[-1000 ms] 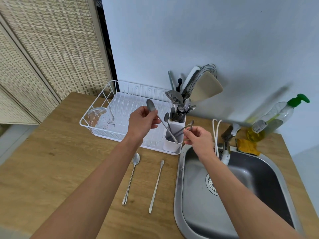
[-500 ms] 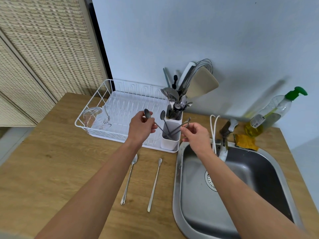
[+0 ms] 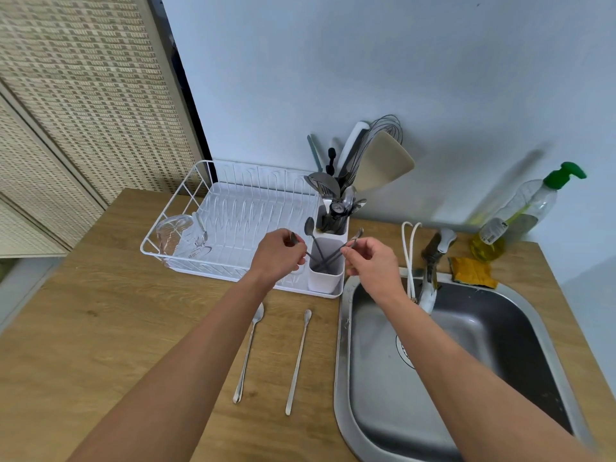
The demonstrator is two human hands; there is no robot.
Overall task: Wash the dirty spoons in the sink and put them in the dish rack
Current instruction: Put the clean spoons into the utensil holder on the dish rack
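Note:
My left hand (image 3: 278, 255) pinches a long spoon (image 3: 294, 239) whose handle end reaches down into the white cutlery cup (image 3: 326, 275) at the front right corner of the white dish rack (image 3: 173, 201). My right hand (image 3: 371, 260) pinches a second spoon (image 3: 356, 237), also slanting into that cup. A third spoon (image 3: 310, 228) stands in the cup, bowl up. Two long spoons lie on the wooden counter near me: one on the left (image 3: 248, 355), one on the right (image 3: 298, 360). The steel sink (image 3: 346, 388) is on the right.
A clear measuring jug (image 3: 178, 236) lies in the rack's left end. A rear cup holds several utensils (image 3: 336, 208), with a spatula (image 3: 383, 163) and whisk leaning on the wall. Tap (image 3: 431, 261), white cord (image 3: 408, 255), yellow sponge (image 3: 473, 271) and soap bottle (image 3: 520, 211) stand behind the sink.
Both hands have lowered their spoons into the cutlery cup; the left spoon's bowl has dropped from well above the hand to just beside the fingers.

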